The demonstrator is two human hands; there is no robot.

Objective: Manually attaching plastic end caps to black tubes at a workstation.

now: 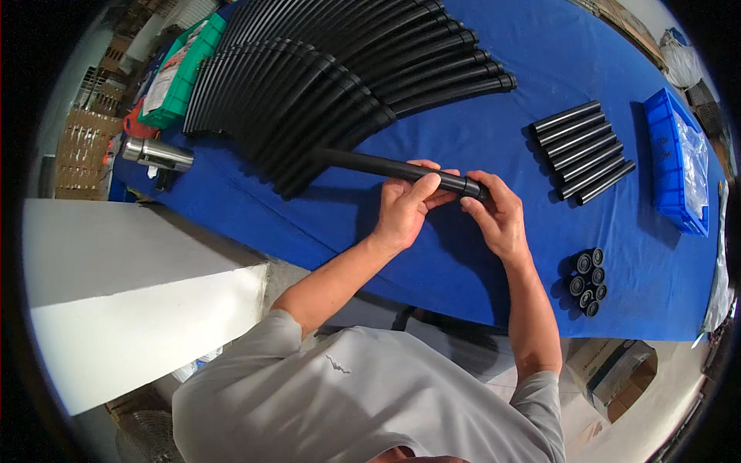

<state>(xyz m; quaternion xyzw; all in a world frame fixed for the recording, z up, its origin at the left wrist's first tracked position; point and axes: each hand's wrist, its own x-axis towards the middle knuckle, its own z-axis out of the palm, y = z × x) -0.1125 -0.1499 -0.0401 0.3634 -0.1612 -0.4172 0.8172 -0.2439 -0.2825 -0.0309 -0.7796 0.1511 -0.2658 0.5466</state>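
Note:
A black tube (pixel 367 163) is held up over the blue-covered table, slanting from upper left to lower right. My left hand (pixel 409 204) is closed round its middle, thumb on top. At the tube's right end, my right hand (pixel 498 216) grips a slightly wider black collar or cap (pixel 472 189) with thumb and fingers; part of that end is hidden by the fingers. Beyond the tube's far end lie many similar black tubes (pixel 309 85) fanned out in rows. Several short black tubes (pixel 580 147) rest side by side to the right, and several round black caps (pixel 584 264) are grouped nearer me.
A blue bin (pixel 662 166) holding clear plastic bags stands at the right edge. At the far left are a green crate (pixel 189 73) and a steel flask (pixel 158 153). A white block (pixel 147 285) stands left of me, and an open cardboard box (pixel 617 378) sits below the table.

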